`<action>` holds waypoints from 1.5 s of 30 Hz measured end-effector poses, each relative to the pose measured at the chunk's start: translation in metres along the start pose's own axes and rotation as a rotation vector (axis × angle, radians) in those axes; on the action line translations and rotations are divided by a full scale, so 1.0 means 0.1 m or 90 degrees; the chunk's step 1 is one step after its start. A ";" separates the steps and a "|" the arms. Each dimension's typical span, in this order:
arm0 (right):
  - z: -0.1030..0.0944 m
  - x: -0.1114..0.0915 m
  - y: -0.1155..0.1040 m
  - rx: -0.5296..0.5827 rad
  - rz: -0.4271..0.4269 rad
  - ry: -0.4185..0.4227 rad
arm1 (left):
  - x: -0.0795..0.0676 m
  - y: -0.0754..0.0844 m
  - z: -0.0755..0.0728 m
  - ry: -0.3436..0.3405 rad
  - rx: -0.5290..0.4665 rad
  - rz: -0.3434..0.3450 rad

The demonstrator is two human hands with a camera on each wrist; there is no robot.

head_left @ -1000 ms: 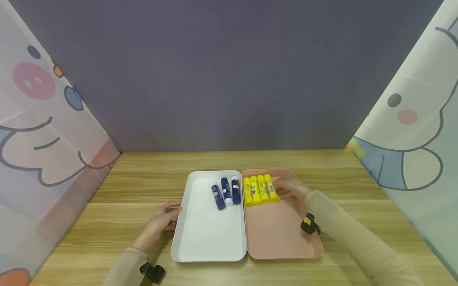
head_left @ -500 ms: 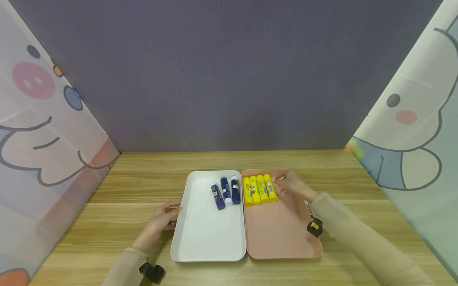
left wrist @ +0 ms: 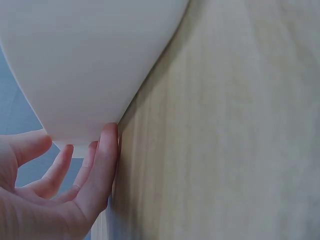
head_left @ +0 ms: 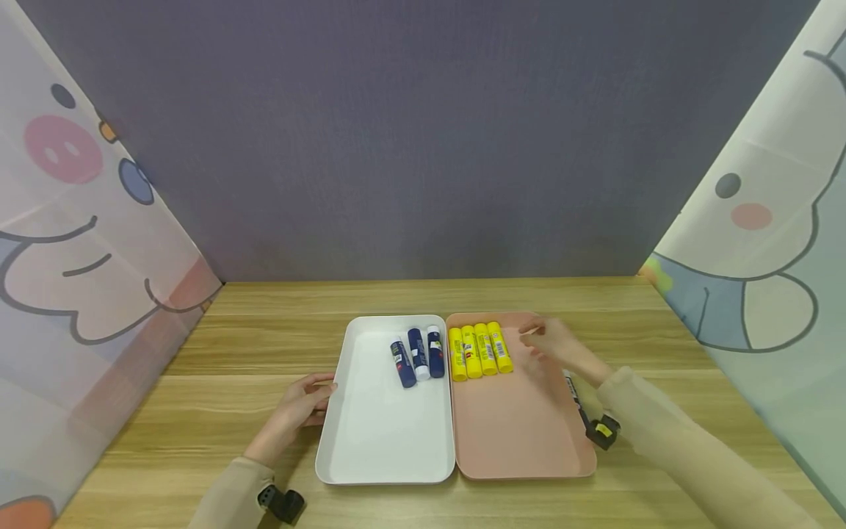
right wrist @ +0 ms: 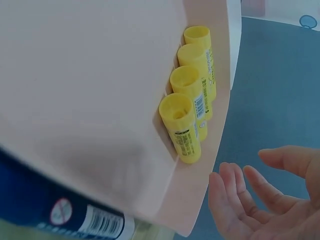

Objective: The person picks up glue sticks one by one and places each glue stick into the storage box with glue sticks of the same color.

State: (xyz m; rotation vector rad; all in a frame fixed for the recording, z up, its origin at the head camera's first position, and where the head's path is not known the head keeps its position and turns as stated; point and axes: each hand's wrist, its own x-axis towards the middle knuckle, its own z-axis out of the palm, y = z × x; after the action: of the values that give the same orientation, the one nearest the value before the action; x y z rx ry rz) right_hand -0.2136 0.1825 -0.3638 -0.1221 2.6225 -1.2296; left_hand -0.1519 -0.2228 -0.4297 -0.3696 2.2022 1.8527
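Observation:
My left hand (head_left: 302, 402) touches the left side of the white tray (head_left: 380, 470). In the left wrist view its thumb and fingertips (left wrist: 109, 131) rest at the tray's rim and outer wall. Three navy glue sticks (head_left: 418, 354) lie in that tray's upper right. Several yellow glue sticks (head_left: 480, 351) lie side by side in the upper left of the pink tray (head_left: 522, 441). Over this tray's upper right corner is my right hand (head_left: 558, 344), apart from the yellow sticks, with its fingers (right wrist: 257, 212) loosely spread and holding nothing.
Another navy glue stick (right wrist: 75, 215) lies on the wooden table (head_left: 284, 338) just outside the pink tray's right wall, partly hidden by the wrist camera (head_left: 603, 432) in the head view. A dark panel (head_left: 423, 147) stands behind; patterned sheets flank the table.
My right hand has left the rightmost yellow glue stick and moved right, uncovering part of the navy stick outside the pink tray. My left hand stays at the white tray.

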 end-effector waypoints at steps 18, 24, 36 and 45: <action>-0.19 -0.25 0.14 0.005 -0.003 0.016 | 0.00 0.00 0.00 0.000 0.011 -0.001; -0.24 -0.32 0.20 0.021 -0.015 0.020 | 0.01 -0.01 0.00 0.008 0.001 -0.004; -0.31 -0.44 0.38 -0.012 -0.042 0.040 | 0.02 -0.02 -0.01 0.001 0.009 0.001; -0.31 -0.54 0.54 -0.006 -0.023 0.032 | 0.02 -0.02 0.00 0.007 0.002 -0.003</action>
State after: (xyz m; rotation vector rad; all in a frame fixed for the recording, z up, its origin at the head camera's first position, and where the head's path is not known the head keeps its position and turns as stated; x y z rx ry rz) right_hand -0.1682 0.2502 -0.3762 -0.1418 2.6796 -1.2482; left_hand -0.1532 -0.2234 -0.4324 -0.3860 2.2086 1.8490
